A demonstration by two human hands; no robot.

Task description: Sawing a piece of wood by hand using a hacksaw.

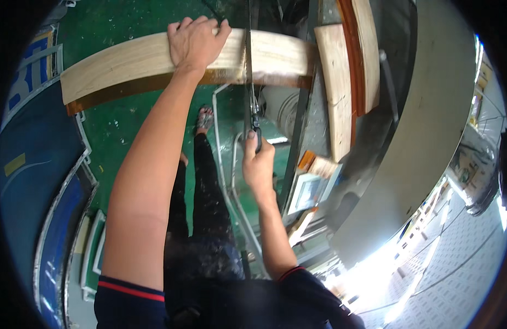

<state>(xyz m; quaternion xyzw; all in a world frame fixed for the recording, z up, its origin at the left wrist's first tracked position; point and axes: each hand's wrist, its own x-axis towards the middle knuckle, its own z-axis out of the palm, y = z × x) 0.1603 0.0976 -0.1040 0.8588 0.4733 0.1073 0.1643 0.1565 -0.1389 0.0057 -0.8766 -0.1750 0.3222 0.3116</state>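
A long pale wooden beam (122,59) with a brown front face crosses in front of me, seemingly curved by the lens. My left hand (196,46) presses on its top, palm down, with the fingers hooked over the far edge and the thumb apart. Just right of that hand, a narrow saw blade (248,60) crosses the beam, seen nearly edge-on. My right hand (259,164) is closed around the dark handle of the saw (257,140), thumb on top, on the near side of the beam. How deep the blade sits in the wood cannot be made out.
The beam's right end meets a grey work surface (313,126) holding more wooden pieces (336,93). A small framed screen or panel (308,192) lies nearer me. Pale metal tubing (220,148) stands below the saw. Blue panels (34,159) line the left, over a green floor (122,131).
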